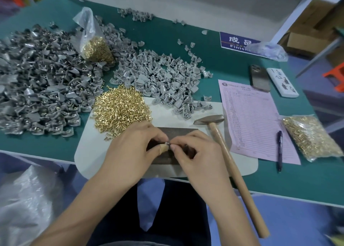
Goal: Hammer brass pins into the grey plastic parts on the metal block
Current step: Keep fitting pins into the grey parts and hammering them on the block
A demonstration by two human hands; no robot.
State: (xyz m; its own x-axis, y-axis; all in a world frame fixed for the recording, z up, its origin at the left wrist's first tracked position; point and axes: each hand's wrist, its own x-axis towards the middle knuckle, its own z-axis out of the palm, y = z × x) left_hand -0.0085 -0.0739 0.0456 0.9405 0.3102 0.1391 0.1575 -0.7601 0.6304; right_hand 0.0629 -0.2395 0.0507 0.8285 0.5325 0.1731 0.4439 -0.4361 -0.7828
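Note:
Both hands meet over the dark metal block [178, 131] on the white mat [89, 152]. My left hand [130, 150] and my right hand [193, 152] pinch a small grey plastic part [167, 143] between their fingertips; it is mostly hidden by the fingers. Whether a brass pin is in it I cannot tell. A loose heap of brass pins [121, 108] lies just beyond my left hand. The hammer [226, 152] lies to the right of the block, its wooden handle reaching past the table's front edge.
A large pile of grey parts [160, 78] sits behind the block, a darker pile [41, 78] at far left. Bags of brass pins [96, 48] [310, 137], a pink form [255, 119], a pen [279, 149], a phone [259, 78] and a white box [282, 82] lie around.

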